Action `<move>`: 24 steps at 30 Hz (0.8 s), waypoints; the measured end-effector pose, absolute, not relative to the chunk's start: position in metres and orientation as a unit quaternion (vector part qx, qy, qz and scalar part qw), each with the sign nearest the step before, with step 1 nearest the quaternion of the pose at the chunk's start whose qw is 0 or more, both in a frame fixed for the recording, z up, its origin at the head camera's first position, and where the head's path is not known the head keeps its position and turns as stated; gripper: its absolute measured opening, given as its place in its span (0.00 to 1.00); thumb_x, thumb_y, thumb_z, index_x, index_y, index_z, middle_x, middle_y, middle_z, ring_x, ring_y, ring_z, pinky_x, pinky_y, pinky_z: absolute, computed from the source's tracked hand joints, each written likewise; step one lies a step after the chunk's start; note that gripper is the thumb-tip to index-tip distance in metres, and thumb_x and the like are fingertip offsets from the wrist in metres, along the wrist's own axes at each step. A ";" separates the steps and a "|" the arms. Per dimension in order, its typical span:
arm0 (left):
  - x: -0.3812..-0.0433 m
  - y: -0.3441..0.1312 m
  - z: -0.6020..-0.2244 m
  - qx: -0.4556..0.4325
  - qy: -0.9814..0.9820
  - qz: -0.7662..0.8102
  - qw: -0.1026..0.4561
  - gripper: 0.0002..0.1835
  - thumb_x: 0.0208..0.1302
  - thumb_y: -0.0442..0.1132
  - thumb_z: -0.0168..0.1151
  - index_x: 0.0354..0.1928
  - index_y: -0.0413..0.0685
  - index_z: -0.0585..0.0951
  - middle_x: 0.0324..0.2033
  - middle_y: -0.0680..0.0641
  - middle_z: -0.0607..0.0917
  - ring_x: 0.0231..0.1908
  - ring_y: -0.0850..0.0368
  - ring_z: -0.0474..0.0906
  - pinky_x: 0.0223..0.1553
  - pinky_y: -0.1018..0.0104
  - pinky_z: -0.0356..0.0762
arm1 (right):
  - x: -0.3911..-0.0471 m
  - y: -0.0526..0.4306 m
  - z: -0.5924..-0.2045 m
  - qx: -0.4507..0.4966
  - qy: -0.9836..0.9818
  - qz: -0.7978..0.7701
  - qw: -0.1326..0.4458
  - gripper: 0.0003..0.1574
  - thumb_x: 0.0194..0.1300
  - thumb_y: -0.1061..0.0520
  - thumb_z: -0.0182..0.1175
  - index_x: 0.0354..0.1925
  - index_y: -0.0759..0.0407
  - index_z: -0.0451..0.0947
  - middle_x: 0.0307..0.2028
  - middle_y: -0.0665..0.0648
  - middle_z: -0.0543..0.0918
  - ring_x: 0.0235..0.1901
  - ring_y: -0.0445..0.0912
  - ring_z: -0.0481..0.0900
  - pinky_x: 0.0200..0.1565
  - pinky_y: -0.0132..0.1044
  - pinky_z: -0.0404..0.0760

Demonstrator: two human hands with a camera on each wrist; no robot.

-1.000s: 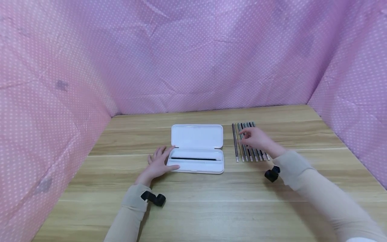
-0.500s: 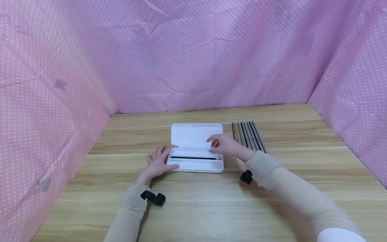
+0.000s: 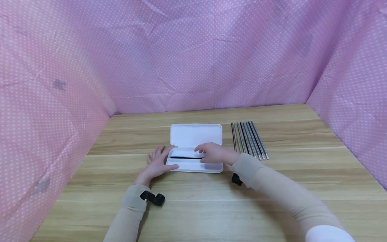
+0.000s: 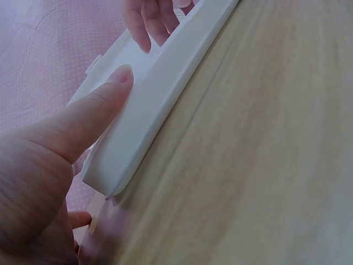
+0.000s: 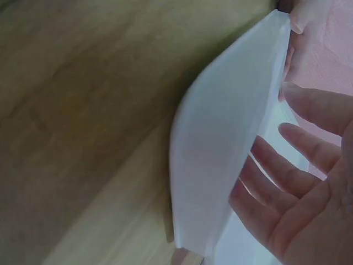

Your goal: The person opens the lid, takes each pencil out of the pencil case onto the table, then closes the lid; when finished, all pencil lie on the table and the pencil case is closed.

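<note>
A white pencil case (image 3: 196, 134) lies open on the table, its lid tipped back. One dark pencil (image 3: 184, 157) lies lengthwise in its tray, running under the right hand in the head view. My left hand (image 3: 157, 166) spans the left end of the case, thumb along the front rim (image 4: 105, 94) and forefinger at the back corner. My right hand (image 3: 211, 153) hovers over the right half of the tray with loosely bent, spread fingers. In the right wrist view those fingers (image 5: 281, 165) show nothing between them.
Several pencils (image 3: 248, 137), dark, yellowish and grey-green, lie side by side to the right of the case; the right forearm covers some lower ends. Pink dotted cloth (image 3: 193, 60) hangs behind and at both sides of the wooden table (image 3: 193, 208).
The right hand has moved left from the pencil row to over the case's tray, then a little farther left and lower. The left hand has stayed at the case's left end.
</note>
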State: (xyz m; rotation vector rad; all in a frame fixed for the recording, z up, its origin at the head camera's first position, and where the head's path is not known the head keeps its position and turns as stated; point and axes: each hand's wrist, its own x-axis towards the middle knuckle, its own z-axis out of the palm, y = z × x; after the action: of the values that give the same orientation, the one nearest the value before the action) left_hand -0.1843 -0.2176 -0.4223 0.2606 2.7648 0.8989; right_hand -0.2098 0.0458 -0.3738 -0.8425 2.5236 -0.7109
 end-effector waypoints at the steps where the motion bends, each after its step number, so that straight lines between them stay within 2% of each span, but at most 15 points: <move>1: -0.184 -0.218 -0.423 0.088 0.941 0.307 0.112 0.47 0.53 0.60 0.67 0.72 0.62 0.56 0.72 0.35 0.45 0.70 0.33 0.31 0.60 0.30 0.21 | -0.210 0.045 -0.375 -0.303 0.900 -0.248 0.191 0.29 0.60 0.60 0.64 0.60 0.58 0.72 0.51 0.58 0.80 0.51 0.50 0.77 0.55 0.44 0.74; 9: -0.186 -0.218 -0.425 0.089 0.942 0.302 0.113 0.47 0.53 0.60 0.67 0.73 0.62 0.56 0.72 0.35 0.45 0.71 0.33 0.30 0.60 0.30 0.21 | -0.213 0.042 -0.383 -0.318 0.903 -0.229 0.176 0.26 0.61 0.62 0.63 0.58 0.60 0.74 0.45 0.57 0.80 0.38 0.44 0.74 0.46 0.39 0.75; 17: -0.184 -0.217 -0.422 0.089 0.943 0.303 0.108 0.47 0.53 0.60 0.67 0.72 0.61 0.57 0.72 0.34 0.46 0.70 0.32 0.32 0.60 0.30 0.22 | -0.219 0.041 -0.386 -0.327 0.891 -0.242 0.202 0.19 0.62 0.64 0.60 0.52 0.58 0.78 0.39 0.54 0.82 0.39 0.43 0.77 0.47 0.36 0.76; 24: -0.183 -0.215 -0.420 0.088 0.944 0.300 0.108 0.47 0.53 0.60 0.67 0.72 0.61 0.57 0.72 0.34 0.46 0.70 0.33 0.32 0.60 0.29 0.22 | -0.221 0.041 -0.385 -0.330 0.886 -0.250 0.208 0.16 0.61 0.65 0.61 0.49 0.59 0.80 0.37 0.53 0.82 0.39 0.43 0.77 0.46 0.35 0.76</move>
State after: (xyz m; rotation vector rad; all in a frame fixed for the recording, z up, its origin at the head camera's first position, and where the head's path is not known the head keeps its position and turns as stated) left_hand -0.1828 -0.2149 -0.4201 0.2576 2.7773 0.8822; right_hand -0.2206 0.0410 -0.3846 -0.9176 2.4668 -0.6945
